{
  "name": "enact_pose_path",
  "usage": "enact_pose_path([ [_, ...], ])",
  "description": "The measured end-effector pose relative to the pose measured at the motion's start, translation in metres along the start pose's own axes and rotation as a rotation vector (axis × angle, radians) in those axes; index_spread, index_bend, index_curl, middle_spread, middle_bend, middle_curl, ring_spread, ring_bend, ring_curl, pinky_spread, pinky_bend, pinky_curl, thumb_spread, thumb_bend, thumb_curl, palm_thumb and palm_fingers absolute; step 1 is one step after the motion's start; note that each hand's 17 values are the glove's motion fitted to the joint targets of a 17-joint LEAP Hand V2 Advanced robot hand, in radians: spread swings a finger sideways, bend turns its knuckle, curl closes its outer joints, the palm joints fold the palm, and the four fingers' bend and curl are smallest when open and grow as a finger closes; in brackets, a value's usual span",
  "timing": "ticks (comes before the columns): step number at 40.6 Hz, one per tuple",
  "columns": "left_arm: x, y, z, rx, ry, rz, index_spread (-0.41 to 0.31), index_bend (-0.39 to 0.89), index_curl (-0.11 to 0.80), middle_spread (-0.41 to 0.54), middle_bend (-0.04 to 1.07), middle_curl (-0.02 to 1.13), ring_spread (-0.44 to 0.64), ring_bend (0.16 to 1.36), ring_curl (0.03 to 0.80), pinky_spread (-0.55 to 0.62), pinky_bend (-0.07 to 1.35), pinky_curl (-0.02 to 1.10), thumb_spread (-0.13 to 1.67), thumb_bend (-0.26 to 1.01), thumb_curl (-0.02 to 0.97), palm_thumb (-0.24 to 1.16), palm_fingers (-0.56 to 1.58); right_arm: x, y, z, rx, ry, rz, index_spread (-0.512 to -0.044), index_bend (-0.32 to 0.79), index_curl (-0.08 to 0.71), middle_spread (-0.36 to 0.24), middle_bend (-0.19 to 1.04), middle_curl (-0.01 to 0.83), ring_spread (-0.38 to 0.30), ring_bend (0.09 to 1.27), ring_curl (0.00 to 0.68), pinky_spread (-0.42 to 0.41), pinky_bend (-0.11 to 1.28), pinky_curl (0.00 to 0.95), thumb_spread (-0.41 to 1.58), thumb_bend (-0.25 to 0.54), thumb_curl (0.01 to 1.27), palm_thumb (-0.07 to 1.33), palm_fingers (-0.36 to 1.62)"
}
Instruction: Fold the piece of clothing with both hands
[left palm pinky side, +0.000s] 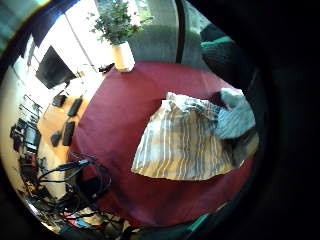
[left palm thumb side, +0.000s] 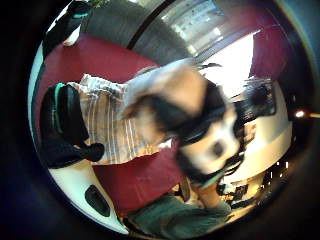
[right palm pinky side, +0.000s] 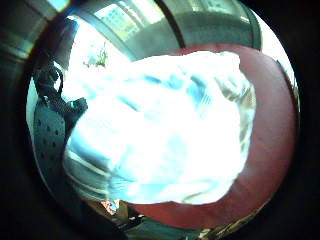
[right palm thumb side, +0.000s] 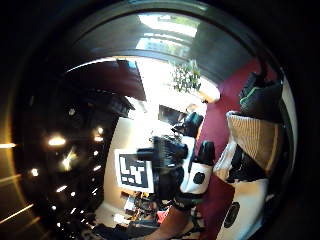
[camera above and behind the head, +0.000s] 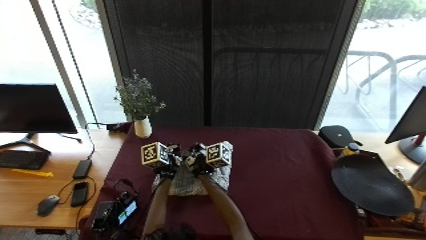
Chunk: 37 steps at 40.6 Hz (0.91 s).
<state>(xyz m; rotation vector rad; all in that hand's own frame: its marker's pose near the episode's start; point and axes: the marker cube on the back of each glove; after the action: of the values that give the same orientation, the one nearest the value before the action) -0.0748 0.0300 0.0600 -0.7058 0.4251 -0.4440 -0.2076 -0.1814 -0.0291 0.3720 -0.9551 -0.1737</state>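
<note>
The striped garment (camera above and behind the head: 190, 184) lies folded small on the maroon tablecloth (camera above and behind the head: 279, 170) just under both hands, left hand (camera above and behind the head: 166, 165) and right hand (camera above and behind the head: 198, 164) side by side, forearms reaching forward, though whether fingers grip it cannot be told.

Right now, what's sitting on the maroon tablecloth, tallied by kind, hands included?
Garments: 1, the striped cloth
Vases: 1, the vase with a plant
Gloved hands: 2, left hand, right hand, both at the cloth's far edge
Total: 4
</note>
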Motion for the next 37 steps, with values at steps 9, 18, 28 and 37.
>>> enact_pose_path([
  [9,-0.012,0.007,-0.002,0.013,0.042,-0.017,-0.098,0.14,0.326,-0.064,0.27,0.45,0.09,0.51,0.343,0.20,0.41,0.37,1.57,0.26,0.343,0.65,0.55,0.017,0.040,0.086,-0.165,0.015,0.007,-0.284,0.16,0.305,-0.204,0.16,0.402,-0.264,0.62,0.453,-0.191,0.51,0.349,0.48,-0.030,0.66,1.11,1.12],
  [18,-0.021,0.008,0.014,-0.028,0.040,-0.028,-0.107,0.14,0.327,-0.071,0.26,0.45,0.07,0.49,0.342,0.18,0.39,0.37,1.57,0.28,0.367,0.69,0.56,0.040,0.056,0.098,-0.634,0.153,-0.263,-0.287,0.08,0.292,-0.182,0.08,0.360,-0.260,0.67,0.466,-0.133,0.47,0.346,0.61,-0.019,0.65,1.09,0.83],
  [28,-0.011,0.011,0.016,-0.070,0.039,0.004,-0.109,0.13,0.324,-0.073,0.25,0.45,0.07,0.48,0.340,0.19,0.37,0.38,1.57,0.29,0.383,0.70,0.57,0.030,0.077,0.016,-1.011,0.529,-0.223,-0.295,0.16,0.315,-0.157,0.17,0.354,-0.181,0.49,0.408,-0.027,0.49,0.349,0.91,-0.010,0.61,1.07,0.71],
  [37,0.012,0.023,0.017,-0.143,-0.012,0.073,-0.109,0.13,0.322,-0.074,0.25,0.45,0.07,0.47,0.341,0.19,0.35,0.38,1.57,0.29,0.385,0.69,0.58,0.051,0.035,-0.075,-0.767,0.991,-0.275,-0.305,0.19,0.346,-0.160,0.18,0.358,-0.123,0.36,0.361,0.079,0.44,0.334,1.11,-0.009,0.58,1.04,0.68],
])
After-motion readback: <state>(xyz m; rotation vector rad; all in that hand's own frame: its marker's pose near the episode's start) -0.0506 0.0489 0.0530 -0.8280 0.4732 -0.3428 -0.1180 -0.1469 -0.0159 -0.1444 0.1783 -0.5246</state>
